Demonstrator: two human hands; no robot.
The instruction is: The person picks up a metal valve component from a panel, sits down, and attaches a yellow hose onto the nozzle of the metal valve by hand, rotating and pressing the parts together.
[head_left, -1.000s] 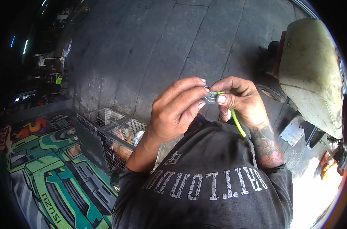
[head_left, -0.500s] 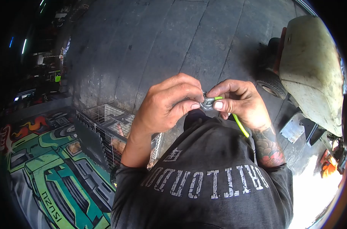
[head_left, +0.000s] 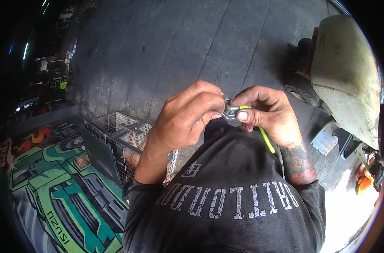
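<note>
Both hands meet in front of my chest over a small grey metal tool head (head_left: 230, 111). Thin lime-green handles (head_left: 266, 141) run from it, so it looks like a pair of pliers or cutters. My right hand (head_left: 270, 116) is closed around the tool, thumb and index finger pressed near the base of the head. My left hand (head_left: 189, 114) is pinched closed, its fingertips against the left side of the metal head. Whatever lies between those left fingertips is hidden.
Left of me stands a wire cage (head_left: 122, 130), next to a painted green truck panel (head_left: 61, 189). Dark concrete floor (head_left: 170, 46) stretches ahead. On the right are a worn cream-coloured body panel (head_left: 344, 76), a tyre (head_left: 302, 89) and a metal bracket (head_left: 325, 139).
Both hands stay almost in place. The metal head has turned slightly and shows a little more between the fingers, and the green handle has shifted a touch.
</note>
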